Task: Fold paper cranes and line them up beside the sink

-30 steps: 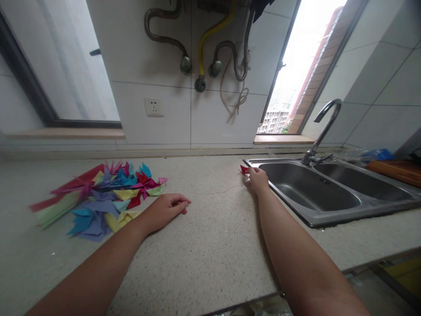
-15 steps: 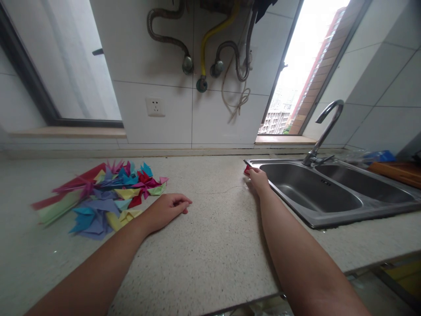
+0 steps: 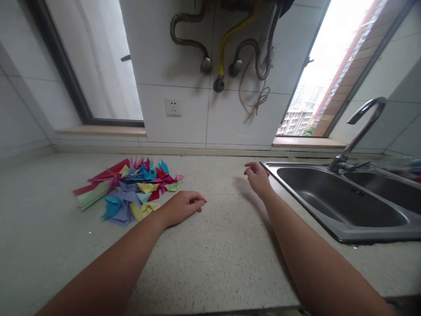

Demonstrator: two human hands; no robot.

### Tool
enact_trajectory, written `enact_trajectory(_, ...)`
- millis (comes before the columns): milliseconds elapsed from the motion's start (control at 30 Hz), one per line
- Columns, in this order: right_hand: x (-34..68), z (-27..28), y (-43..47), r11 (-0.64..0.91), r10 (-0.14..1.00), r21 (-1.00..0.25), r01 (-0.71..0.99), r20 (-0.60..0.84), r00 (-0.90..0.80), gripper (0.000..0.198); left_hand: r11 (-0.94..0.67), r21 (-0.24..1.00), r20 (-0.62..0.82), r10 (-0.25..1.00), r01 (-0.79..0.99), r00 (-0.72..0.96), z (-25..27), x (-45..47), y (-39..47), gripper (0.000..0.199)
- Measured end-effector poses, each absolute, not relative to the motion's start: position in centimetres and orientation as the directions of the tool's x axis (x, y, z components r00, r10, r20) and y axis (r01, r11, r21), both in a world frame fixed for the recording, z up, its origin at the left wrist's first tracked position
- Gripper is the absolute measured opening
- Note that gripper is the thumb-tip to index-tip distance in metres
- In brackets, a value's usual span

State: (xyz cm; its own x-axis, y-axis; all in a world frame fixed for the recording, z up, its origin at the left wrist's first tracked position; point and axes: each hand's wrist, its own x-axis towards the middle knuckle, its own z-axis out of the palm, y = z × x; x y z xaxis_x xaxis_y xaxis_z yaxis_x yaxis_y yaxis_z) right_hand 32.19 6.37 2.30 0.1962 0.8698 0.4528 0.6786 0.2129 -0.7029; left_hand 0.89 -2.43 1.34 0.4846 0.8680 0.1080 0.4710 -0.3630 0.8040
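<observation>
Loose right grip (image 3: 258,179) half-hides red paper (image 3: 267,173) by the sink (image 3: 362,233).

The worktop (image 3: 207,263) is pale and speckled. A steel sink (image 3: 358,231) with two basins is set into its right side; a chrome faucet (image 3: 359,136) stands at the rear rim, spout curving left. The rear wall (image 3: 187,129) is white tile, fitted with a socket (image 3: 173,107), a yellow pipe (image 3: 221,57) between two corrugated hoses (image 3: 192,42), and a looped pale cord (image 3: 261,100). Windows flank this wall; buildings (image 3: 297,120) show through the right window (image 3: 315,66).
</observation>
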Motion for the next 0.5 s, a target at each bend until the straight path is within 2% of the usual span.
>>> enact_trajectory(67,28.4,2.9,4.2,0.411,0.879,-0.609,0.679,0.463,-0.116,0.027,-0.378,0.797,0.119,0.863,0.472,0.491,1.4,0.9,-2.4,0.038)
enact_trajectory(100,26.6,3.2,2.9,0.492,0.861,-0.549,0.675,0.423,-0.283,0.025,-0.391,0.789,0.129,0.859,0.473,0.495,1.4,0.9,-2.4,0.037)
enact_trajectory(167,23.7,3.6,0.5,0.641,0.761,-0.435,0.632,0.254,-0.597,0.022,-0.437,0.758,0.158,0.844,0.484,0.513,1.3,0.8,-2.3,0.034)
enact_trajectory(200,22.7,3.8,-0.5,0.682,0.718,-0.386,0.621,0.195,-0.668,0.022,-0.465,0.736,0.175,0.832,0.492,0.526,1.3,0.7,-2.2,0.033)
enact_trajectory(333,21.7,4.2,-1.6,0.710,0.696,-0.278,0.647,0.131,-0.706,0.020,-0.519,0.685,0.211,0.813,0.511,0.542,1.0,0.6,-2.0,0.029)
enact_trajectory(500,23.6,4.2,-0.2,0.662,0.744,-0.282,0.694,0.134,-0.655,0.023,-0.530,0.669,0.213,0.808,0.521,0.549,1.3,0.6,-2.0,0.030)
